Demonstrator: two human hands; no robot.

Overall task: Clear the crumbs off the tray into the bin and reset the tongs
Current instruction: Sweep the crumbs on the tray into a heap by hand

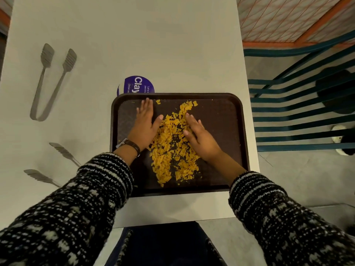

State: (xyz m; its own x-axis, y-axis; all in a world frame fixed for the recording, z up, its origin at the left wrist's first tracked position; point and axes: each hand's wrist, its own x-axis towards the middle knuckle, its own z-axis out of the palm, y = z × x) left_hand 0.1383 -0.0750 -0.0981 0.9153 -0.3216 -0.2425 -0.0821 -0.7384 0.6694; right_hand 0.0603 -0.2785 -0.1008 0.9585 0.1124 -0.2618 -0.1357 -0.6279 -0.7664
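I have both hands flat and spread, left hand (pixel 145 123) and right hand (pixel 199 137), flanking the crumbs (pixel 171 150) to herd them together on the tray (pixel 236 131). Tongs (pixel 51 83) wait at ten o'clock on the tabletop (pixel 153 45).

Left of the left hand (pixel 145 123), the sleeve (pixel 76 198) swallows the handle end of 1 pair of tongs (pixel 50 162), the tray (pixel 221 96) covers half the purple sticker (pixel 138 84), its small print unreadable.
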